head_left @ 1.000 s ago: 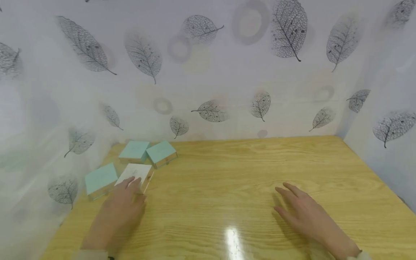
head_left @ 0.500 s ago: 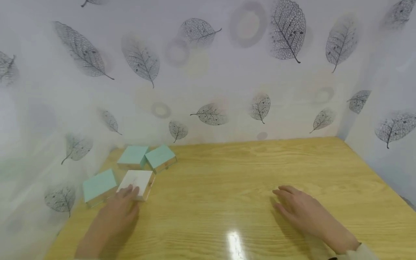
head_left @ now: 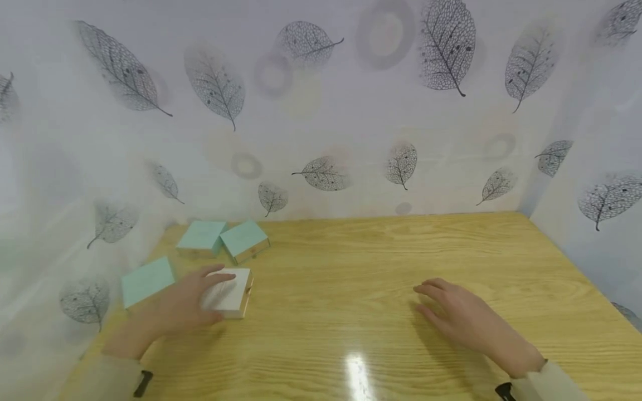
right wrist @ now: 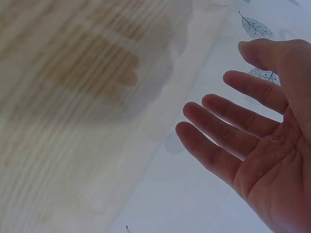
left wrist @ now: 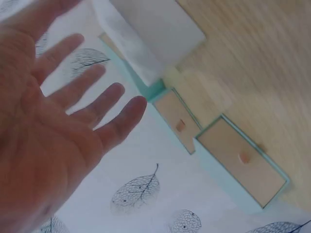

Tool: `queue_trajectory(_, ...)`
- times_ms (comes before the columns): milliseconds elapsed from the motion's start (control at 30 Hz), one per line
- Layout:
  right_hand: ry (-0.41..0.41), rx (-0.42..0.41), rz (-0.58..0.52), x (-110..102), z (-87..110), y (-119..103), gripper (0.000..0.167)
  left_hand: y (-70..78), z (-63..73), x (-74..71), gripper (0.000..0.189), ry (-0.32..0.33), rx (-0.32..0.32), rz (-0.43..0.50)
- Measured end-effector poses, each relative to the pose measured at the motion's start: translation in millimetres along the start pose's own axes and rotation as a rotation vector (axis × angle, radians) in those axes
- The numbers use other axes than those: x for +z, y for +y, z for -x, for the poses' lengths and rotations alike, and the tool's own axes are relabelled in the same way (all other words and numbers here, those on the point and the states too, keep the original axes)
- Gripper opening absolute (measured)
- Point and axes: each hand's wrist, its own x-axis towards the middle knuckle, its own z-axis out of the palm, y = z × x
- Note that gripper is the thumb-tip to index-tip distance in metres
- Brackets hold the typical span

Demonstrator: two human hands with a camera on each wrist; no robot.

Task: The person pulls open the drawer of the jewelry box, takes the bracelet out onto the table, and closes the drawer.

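Note:
My left hand is over the left part of a small white-topped box, its fingers extended toward the right. In the left wrist view the fingers are spread and fairly straight, with the white box beyond them; whether they touch it I cannot tell. Part of the box's top is hidden by the hand. My right hand is held just above the wooden table at the right, fingers relaxed. Nothing is in its grasp in the right wrist view, where the palm shows.
Behind the white box are two mint-green boxes whose corners meet. A third mint box lies left, partly behind the left hand. Small tabs show on their tan fronts. Leaf-patterned sheeting surrounds the table.
The white box has shifted right and slightly nearer, away from the left mint box. My left hand has turned so its fingers point more rightward. The right hand has barely moved.

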Motion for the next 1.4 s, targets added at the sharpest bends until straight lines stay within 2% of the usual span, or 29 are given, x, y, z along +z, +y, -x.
queue_trajectory(133,-0.025,-0.003,-0.051,-2.5,-10.6,-1.6,0.029,-13.5,-13.6,-6.6,0.066,-0.094,0.037,0.007)
queue_trajectory(300,-0.027,0.009,-0.090,-5.0,-18.8,3.0,0.028,-17.2,-22.4,-7.8,0.061,-0.122,0.033,0.009)
queue_trajectory(500,-0.041,0.056,-0.097,-6.8,-16.1,10.6,0.029,-14.5,-29.5,-9.2,0.056,-0.139,0.013,0.009)
queue_trajectory(700,-0.041,0.086,-0.106,-14.7,-13.5,17.5,0.030,-9.2,-35.1,-7.3,0.055,-0.135,0.028,-0.013)
queue_trajectory(867,-0.036,0.061,-0.106,-17.2,-13.6,19.4,0.029,-3.5,-34.3,-2.8,0.056,-0.125,0.023,-0.005)
queue_trajectory(1067,-0.032,0.033,-0.091,-13.1,-15.1,18.1,0.027,7.0,-35.6,4.8,0.053,-0.164,-0.007,0.015)
queue_trajectory(1267,-0.034,0.034,-0.093,-11.1,-19.8,12.4,0.028,20.2,-40.8,10.3,0.052,-0.159,0.006,0.018)
queue_trajectory(1400,-0.041,0.014,-0.100,-8.1,-26.0,7.9,0.028,24.0,-46.0,14.6,0.051,-0.153,-0.011,0.032)
